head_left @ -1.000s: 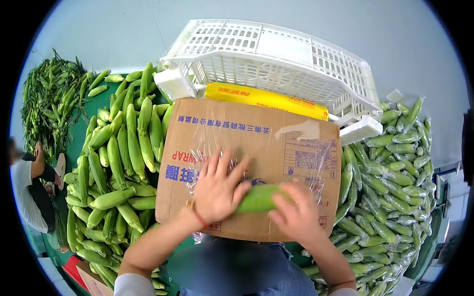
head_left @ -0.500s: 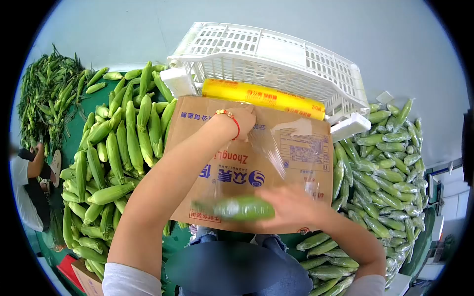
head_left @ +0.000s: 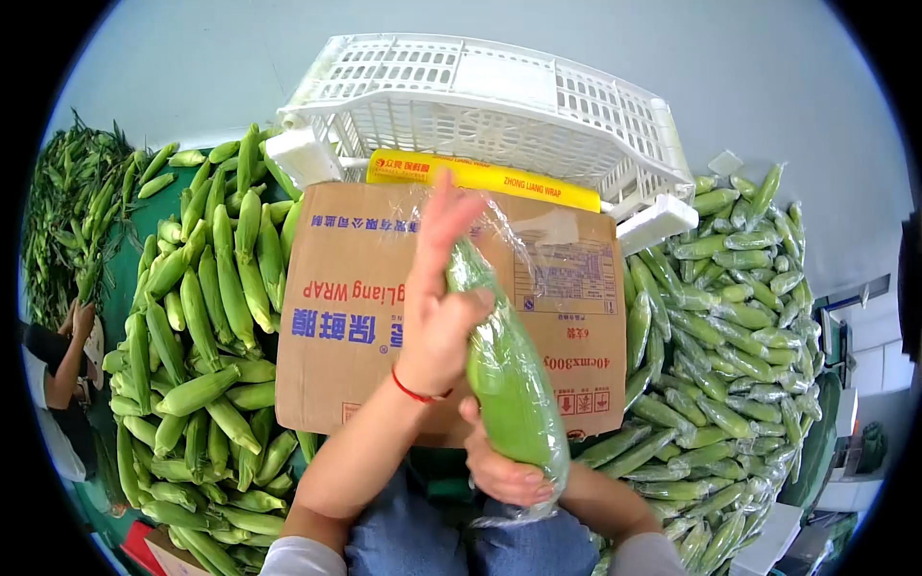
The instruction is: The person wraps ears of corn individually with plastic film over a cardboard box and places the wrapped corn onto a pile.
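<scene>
A green ear of corn (head_left: 514, 384), partly covered in clear film, is held upright and slightly tilted above the cardboard box (head_left: 336, 384). Around its lower end wrap the fingers of my right hand (head_left: 504, 466). My left hand (head_left: 437, 298) is at its upper left side, thumb against the husk and the other fingers pointing up. Loose clear film (head_left: 499, 230) sticks out near the corn's top end. Behind the box, a yellow roll of wrap (head_left: 490, 180) lies in front of the white plastic crate (head_left: 499, 82).
Unwrapped corn (head_left: 221, 288) is heaped on the green surface at left, film-wrapped corn (head_left: 730, 336) at right. Leafy husks (head_left: 72, 211) lie at the far left beside another person's hand (head_left: 82, 322). A red box (head_left: 142, 547) stands at lower left.
The corn has gone from lying low over the box to upright and now has film around it. My left hand has come back from the roll to the corn's upper end.
</scene>
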